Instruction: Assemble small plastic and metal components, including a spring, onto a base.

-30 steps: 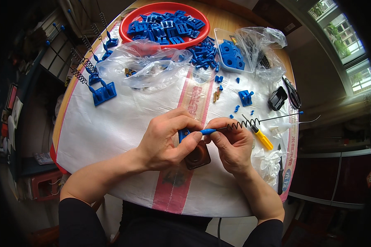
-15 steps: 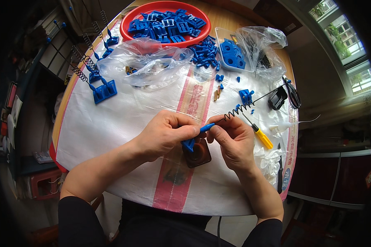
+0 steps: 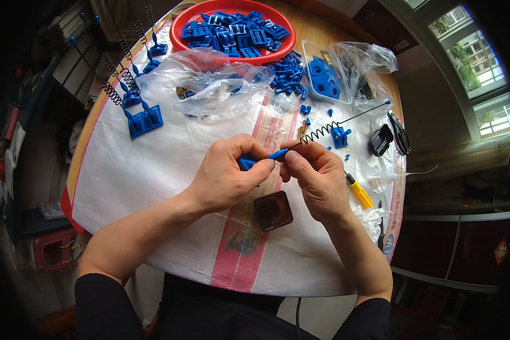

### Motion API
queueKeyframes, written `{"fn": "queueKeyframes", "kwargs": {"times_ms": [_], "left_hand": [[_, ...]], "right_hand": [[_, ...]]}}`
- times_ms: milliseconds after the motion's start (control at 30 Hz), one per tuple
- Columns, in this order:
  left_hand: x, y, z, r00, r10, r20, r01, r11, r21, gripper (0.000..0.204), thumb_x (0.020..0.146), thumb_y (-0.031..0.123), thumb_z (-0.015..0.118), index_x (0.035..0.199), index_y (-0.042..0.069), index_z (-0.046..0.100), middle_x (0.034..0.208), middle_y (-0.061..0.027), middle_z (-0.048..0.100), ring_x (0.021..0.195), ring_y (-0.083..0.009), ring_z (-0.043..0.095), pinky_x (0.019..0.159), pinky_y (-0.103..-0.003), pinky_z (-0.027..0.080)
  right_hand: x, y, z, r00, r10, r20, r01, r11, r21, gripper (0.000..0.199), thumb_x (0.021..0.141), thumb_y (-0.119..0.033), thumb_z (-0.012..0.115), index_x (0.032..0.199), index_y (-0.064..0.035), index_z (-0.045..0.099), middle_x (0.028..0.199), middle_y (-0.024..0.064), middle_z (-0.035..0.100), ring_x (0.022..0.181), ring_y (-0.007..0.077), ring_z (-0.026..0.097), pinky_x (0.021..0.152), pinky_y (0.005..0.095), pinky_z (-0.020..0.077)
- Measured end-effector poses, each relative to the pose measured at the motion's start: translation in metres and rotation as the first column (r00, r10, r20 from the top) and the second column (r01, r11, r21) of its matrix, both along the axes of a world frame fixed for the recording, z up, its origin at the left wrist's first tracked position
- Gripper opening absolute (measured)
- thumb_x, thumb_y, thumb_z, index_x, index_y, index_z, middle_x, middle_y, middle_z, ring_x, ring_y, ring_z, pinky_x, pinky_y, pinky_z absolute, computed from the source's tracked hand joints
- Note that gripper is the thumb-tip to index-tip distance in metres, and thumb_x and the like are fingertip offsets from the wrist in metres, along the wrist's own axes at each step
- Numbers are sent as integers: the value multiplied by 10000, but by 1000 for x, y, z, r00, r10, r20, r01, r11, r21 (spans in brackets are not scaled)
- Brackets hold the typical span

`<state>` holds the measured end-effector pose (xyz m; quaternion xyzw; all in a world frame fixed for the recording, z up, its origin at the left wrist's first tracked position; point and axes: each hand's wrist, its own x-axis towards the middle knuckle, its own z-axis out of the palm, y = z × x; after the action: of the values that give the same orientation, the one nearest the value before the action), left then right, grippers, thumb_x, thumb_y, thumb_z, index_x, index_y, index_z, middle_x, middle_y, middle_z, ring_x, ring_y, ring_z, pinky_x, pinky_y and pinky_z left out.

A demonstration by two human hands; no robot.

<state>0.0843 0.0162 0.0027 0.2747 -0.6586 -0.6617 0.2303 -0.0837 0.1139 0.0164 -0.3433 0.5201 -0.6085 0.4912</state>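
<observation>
My left hand is closed around a blue plastic piece; its tapered stem points right out of the thumb and fingers. The rest of that piece is partly hidden in the palm. At the stem's tip, my right hand pinches the near end of a black coiled wire. The wire runs up and right to a straight end with a small blue ball. Whether it sits inside the stem's tip is hidden by the fingers. Below the hands stands a dark brown square dish.
A red basin of blue clips, loose blue stems and a clear tub stand at the back. Coiled-wire assemblies line the left edge. A plastic bag lies mid-back; a yellow-handled screwdriver lies right.
Both hands have moved up and slightly left with the blue piece and the wire, away from the dish. The wire's ball end has swung left and up.
</observation>
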Motion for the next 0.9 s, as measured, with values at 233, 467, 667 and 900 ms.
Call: {"fn": "queueKeyframes", "kwargs": {"times_ms": [233, 467, 667, 900], "left_hand": [[0, 0, -1, 999, -16, 37, 18, 998, -62, 182, 924, 165, 633, 946, -10, 673, 796, -11, 628, 710, -58, 557, 624, -226, 457], [0, -6, -9, 986, -129, -106, 155, 943, 295, 217, 953, 197, 617, 977, -12, 672, 881, -25, 655, 789, -67, 573, 721, -234, 474], [-4, -3, -10, 993, -66, -98, 94, 946, 309, 205, 923, 189, 642, 880, -7, 680, 794, 1, 627, 721, -50, 551, 650, -219, 474], [-6, 4, -9, 999, 14, -28, -10, 992, 129, 214, 912, 178, 651, 860, -27, 681, 736, -13, 634, 672, -51, 553, 594, -227, 468]], "right_hand": [[1, -5, -13, 1000, -14, 26, 14, 1000, 8, 186, 942, -116, 649, 1056, 31, 657, 836, 59, 675, 722, 92, 601, 678, 237, 483], [2, -3, -15, 1000, -3, 28, 3, 1000, 11, 181, 946, -113, 635, 1054, 32, 650, 844, 50, 670, 717, 82, 601, 648, 222, 481], [4, -2, -16, 999, -15, -28, 16, 999, 34, 191, 935, -112, 637, 1076, 18, 648, 860, 38, 669, 733, 70, 611, 607, 205, 483], [7, -3, -14, 996, -28, -88, 33, 998, 57, 192, 912, -96, 640, 1071, 13, 646, 858, 30, 671, 731, 56, 615, 582, 198, 483]]}}
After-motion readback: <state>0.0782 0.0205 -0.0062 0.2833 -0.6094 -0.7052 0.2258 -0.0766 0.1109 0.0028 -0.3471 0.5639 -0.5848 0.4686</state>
